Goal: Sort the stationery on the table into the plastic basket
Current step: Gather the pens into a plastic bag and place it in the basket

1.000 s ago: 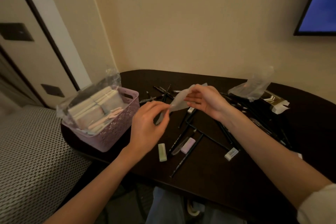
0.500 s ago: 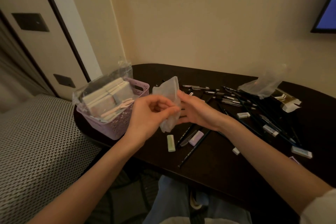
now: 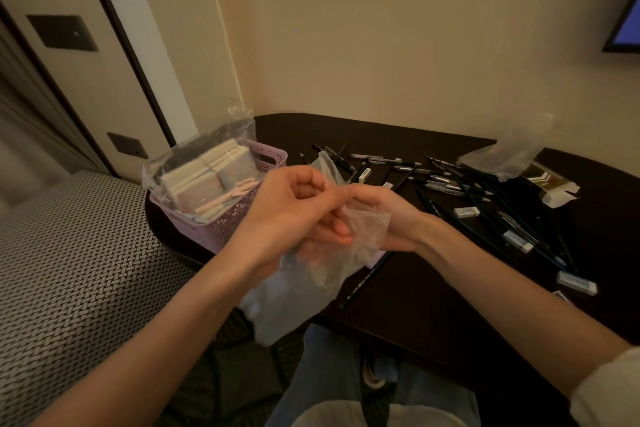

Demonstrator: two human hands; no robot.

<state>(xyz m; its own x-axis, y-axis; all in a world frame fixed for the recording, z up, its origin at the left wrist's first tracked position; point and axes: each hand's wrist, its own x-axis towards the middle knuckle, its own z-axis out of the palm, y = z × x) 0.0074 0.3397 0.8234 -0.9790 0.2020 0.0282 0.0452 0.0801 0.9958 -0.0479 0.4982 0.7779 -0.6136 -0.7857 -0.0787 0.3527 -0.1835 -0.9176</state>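
Since half a second ago the hands have closed together over the desk's [image 3: 415,315] near edge. The left hand [image 3: 291,215] and right hand [image 3: 381,218] both pinch a clear plastic bag [image 3: 363,232], which hangs below them. The lilac basket [image 3: 228,229] sits at the desk's left end; pens and pencils [image 3: 450,184] lie scattered toward the far right.

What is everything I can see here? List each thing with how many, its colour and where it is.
Perforated plastic basket: one, lilac, table's left end.
Wrapped pack of notepads: one, pale, standing in the basket.
Scattered pens and pencils: many, mostly black, across the table's middle and right.
Small rectangular erasers: several, white, among the pens.
Crumpled plastic bag: one, clear, table's far right.
Open cardboard box: one, gold and white, beneath that bag.
Thin plastic bag: one, clear, held in front of the table.
Oval table: one, dark brown.
Left hand: pinches the thin bag.
Right hand: holds the bag too.
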